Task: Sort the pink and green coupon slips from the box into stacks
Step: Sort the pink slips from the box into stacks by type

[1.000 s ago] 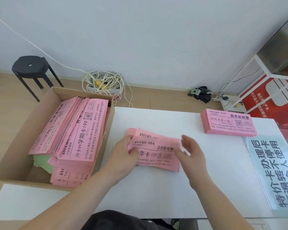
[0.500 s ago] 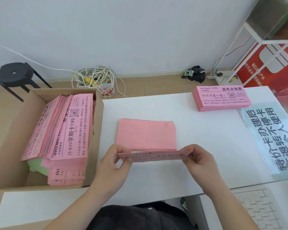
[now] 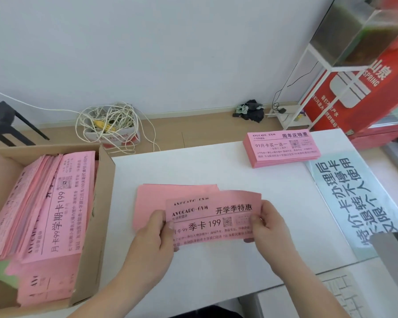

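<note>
Head view.

- Bundle of pink slips is now turned print-up toward the camera. 0.5 s ago it was edge-on, with only its thin side showing.
- Left hand pinches the left short end, thumb on top. Right hand pinches the right end likewise.
- The bundle overlaps the near right part of a blank-side-up pink pile lying mid-table. Cannot tell whether they touch.
- At least 2 slips are held: a second header peeks above the top one, slightly fanned.
- Likely meaning: the face is being read for print type before choosing a stack, so this is a check, not yet a placement.
- Box at left is heavily loaded with pink slips in the box. Green slips show at its near-left corner. Much remains.
- 1 squared printed stack sits far right on the table.

Materials:
- Slips: thin matte paper, long rectangles, black print with a QR square. The bundle bows a little.
- Box: brown corrugated card.
- Table: smooth and white.
- Laminated sign: glossy.
</note>
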Demonstrator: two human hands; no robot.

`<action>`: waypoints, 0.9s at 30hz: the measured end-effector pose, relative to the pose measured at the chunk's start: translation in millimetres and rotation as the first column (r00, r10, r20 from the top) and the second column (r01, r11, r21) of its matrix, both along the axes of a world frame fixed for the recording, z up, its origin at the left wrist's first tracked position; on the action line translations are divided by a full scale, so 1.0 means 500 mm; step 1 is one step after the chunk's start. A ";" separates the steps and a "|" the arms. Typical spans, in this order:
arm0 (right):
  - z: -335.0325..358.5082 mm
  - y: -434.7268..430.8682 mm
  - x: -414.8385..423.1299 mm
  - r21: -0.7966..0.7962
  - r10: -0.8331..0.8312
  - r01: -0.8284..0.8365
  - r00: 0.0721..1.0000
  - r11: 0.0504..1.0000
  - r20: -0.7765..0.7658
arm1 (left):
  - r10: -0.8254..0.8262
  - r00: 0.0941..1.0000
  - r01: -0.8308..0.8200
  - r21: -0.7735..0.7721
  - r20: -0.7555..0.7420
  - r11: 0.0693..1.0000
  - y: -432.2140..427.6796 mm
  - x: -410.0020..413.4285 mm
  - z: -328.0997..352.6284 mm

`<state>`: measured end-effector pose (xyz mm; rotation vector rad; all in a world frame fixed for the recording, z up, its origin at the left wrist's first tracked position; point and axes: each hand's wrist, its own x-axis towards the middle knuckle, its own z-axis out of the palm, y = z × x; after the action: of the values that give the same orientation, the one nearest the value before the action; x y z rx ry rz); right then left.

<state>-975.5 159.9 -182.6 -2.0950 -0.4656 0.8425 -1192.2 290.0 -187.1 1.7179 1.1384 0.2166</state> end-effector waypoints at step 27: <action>-0.071 -0.054 0.423 -0.363 -0.067 0.219 0.919 0.906 0.387 | -0.113 0.990 0.100 -0.153 -0.081 0.983 -0.003 0.436 -0.045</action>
<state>-763.9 132.8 -218.2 -2.6540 -0.3404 0.4801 -974.0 288.3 -209.7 1.6631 1.0953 -0.0113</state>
